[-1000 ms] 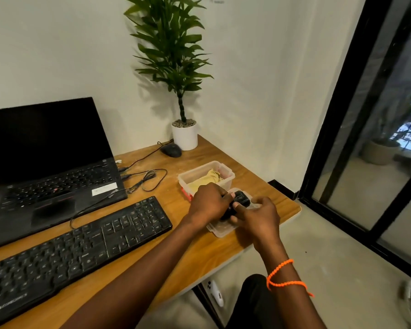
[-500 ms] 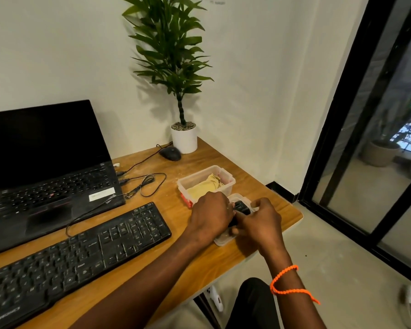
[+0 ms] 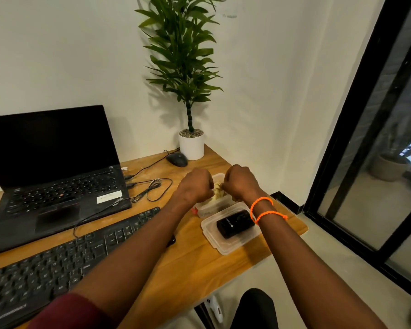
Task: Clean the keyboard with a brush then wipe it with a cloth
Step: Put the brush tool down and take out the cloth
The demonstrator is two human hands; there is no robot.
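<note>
My left arm: bare forearm, dark maroon fabric sleeve [image 3: 69,312] ending above the elbow | my right arm: bare forearm, thin bright-orange beaded cord bracelet [image 3: 266,210] looped twice round the wrist | hands: left hand [image 3: 195,185] and right hand [image 3: 241,181] ungloved | legs: black fabric trouser knee [image 3: 255,309] at the lower edge

Wooden desk [image 3: 183,262]: laptop [image 3: 55,186], keyboard [image 3: 64,262], mouse [image 3: 176,159], plant pot [image 3: 191,146], perhaps 2 tubs [image 3: 226,243].
</note>
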